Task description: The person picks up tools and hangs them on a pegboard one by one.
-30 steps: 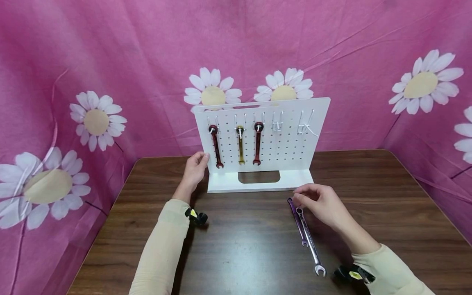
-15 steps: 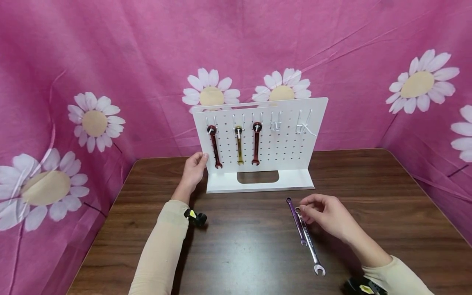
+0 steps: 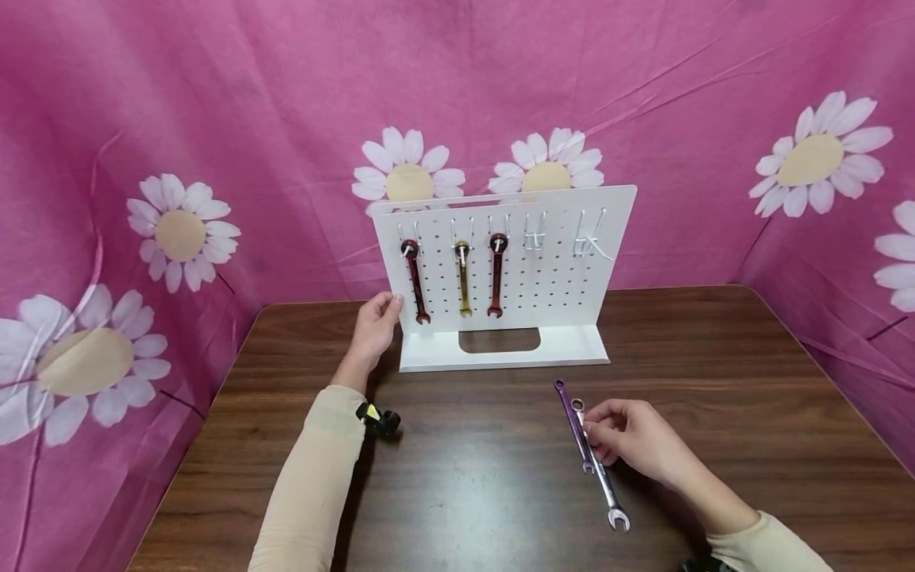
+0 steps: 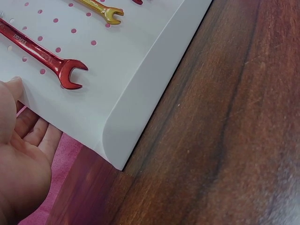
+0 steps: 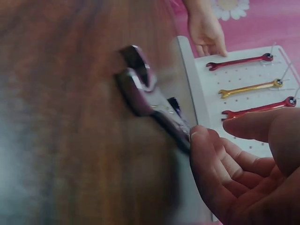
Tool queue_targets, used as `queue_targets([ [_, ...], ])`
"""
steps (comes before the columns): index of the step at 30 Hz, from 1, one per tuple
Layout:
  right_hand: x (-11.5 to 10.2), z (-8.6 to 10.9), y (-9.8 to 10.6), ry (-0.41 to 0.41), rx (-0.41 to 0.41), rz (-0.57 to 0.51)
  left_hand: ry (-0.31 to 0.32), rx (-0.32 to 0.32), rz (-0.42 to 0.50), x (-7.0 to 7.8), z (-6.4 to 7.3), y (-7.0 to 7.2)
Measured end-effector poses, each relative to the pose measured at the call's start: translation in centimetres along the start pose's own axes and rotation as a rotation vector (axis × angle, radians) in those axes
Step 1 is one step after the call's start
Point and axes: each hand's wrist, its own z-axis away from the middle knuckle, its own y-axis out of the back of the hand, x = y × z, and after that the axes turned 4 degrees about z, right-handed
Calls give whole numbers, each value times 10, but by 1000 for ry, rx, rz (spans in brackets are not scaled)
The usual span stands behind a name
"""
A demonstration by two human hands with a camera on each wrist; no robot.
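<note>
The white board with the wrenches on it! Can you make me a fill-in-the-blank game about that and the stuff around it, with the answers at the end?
1. The wrenches hanging on the white pegboard number ____.
2. The yellow wrench hangs between two wrenches that are both ____.
3. Next to the silver wrench is another wrench, colored ____.
4. The hand holding the pegboard's edge is the person's ____ one.

Missing words: three; red; purple; left.

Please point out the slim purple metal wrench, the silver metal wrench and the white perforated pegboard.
Slim purple metal wrench (image 3: 575,427): head view, middle of shaft.
Silver metal wrench (image 3: 604,482): head view, shaft towards its open-jawed end.
White perforated pegboard (image 3: 539,284): head view, upright panel.
</note>
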Motion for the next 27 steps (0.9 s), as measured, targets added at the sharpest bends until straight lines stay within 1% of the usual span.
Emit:
queue_targets([
  [8, 3, 5, -6, -82, 21, 6, 0, -7, 13, 1, 0, 0],
  [13, 7, 5, -8, -153, 51, 21, -3, -3, 9, 1, 0, 0],
  [17, 10, 4, -9, -200, 59, 39, -9, 2, 8, 2, -1, -1],
  [21, 9, 3, -11, -222, 53, 60, -6, 2, 15, 2, -1, -1],
  [27, 7, 1, -15, -232, 41, 70, -8, 4, 12, 0, -1, -1],
])
